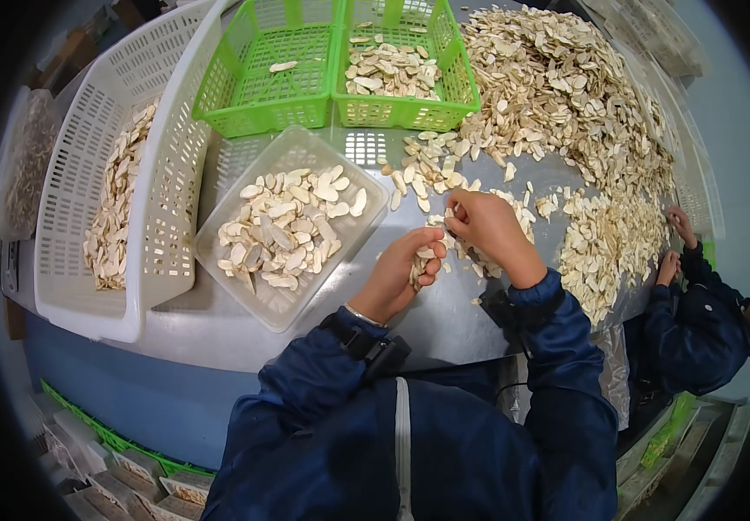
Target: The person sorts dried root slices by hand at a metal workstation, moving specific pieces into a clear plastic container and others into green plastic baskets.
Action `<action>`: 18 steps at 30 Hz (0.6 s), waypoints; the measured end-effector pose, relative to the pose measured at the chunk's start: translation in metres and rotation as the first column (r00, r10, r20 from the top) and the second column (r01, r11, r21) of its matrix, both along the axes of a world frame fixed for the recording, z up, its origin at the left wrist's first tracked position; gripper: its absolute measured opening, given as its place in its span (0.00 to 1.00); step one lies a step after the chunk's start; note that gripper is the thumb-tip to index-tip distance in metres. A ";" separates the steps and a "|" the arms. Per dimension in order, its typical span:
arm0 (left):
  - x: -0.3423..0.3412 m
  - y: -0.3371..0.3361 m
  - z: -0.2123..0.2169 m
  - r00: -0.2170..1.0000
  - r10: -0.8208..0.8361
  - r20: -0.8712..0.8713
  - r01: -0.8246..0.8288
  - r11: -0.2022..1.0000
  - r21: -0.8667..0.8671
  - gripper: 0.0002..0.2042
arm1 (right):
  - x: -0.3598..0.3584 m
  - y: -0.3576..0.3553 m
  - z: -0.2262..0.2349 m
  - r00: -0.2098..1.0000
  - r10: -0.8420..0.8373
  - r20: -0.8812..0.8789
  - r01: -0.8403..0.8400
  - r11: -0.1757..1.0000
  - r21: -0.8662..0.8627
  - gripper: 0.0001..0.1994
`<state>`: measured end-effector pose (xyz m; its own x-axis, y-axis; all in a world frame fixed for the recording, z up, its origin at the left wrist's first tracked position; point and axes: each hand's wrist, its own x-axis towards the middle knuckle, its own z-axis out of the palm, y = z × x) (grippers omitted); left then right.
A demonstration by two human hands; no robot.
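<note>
Just left of a loose spread of pale dried slices (pixel 436 169), my left hand (pixel 398 276) is closed around a few of the same slices (pixel 424 254), whose ends show between the fingers. Close on its right, my right hand (pixel 490 227) is bent in a pinch over the spread. Its fingertips hide whatever they hold. A translucent plastic tub (pixel 281 317) with a layer of whitish slices (pixel 288 226) sits to the left of my left hand.
A white slotted basket (pixel 171 174) holding slices stands at left. Two joined green baskets (pixel 336 104) are at the back, with slices mostly in the right one. A large slice heap (pixel 557 87) covers the back right. At right, a co-worker's hands (pixel 674 243) touch the metal table's pile.
</note>
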<state>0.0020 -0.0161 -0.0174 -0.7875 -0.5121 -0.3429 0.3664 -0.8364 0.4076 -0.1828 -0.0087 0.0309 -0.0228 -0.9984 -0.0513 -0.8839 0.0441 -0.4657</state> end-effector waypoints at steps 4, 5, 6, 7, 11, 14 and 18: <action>-0.001 0.000 0.000 1.000 0.009 -0.006 -0.009 1.000 -0.010 0.11 | -0.011 0.001 -0.001 0.996 0.024 0.091 -0.026 0.999 0.020 0.05; -0.001 0.001 -0.001 1.000 0.008 -0.002 -0.008 1.000 -0.006 0.11 | -0.012 0.002 0.003 0.994 0.066 0.089 -0.070 0.997 0.045 0.05; 0.000 0.001 -0.001 1.000 0.006 0.001 -0.006 1.000 -0.003 0.11 | -0.013 0.003 0.008 0.990 0.107 0.088 -0.113 0.991 0.070 0.05; -0.001 0.001 -0.001 1.000 0.006 0.002 -0.006 1.000 -0.002 0.11 | -0.016 0.003 0.012 0.990 0.107 0.089 -0.114 0.991 0.071 0.05; 0.001 0.003 0.003 0.999 0.016 0.039 -0.016 1.000 -0.021 0.11 | -0.024 -0.006 0.029 0.976 0.206 0.071 -0.217 0.905 0.365 0.09; 0.002 0.005 0.004 0.999 0.025 0.045 -0.024 1.000 -0.014 0.11 | -0.030 -0.016 0.036 0.924 0.061 0.377 -0.053 0.998 -0.032 0.12; -0.004 0.004 0.005 0.999 0.019 0.043 -0.019 1.000 0.000 0.10 | -0.036 -0.025 0.046 0.852 -0.074 0.518 0.269 0.912 -0.311 0.11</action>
<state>-0.0015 -0.0126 -0.0129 -0.7623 -0.5265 -0.3763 0.3641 -0.8297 0.4231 -0.2184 -0.0341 0.0768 -0.2648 -0.9292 0.2577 -0.5318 -0.0822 -0.8429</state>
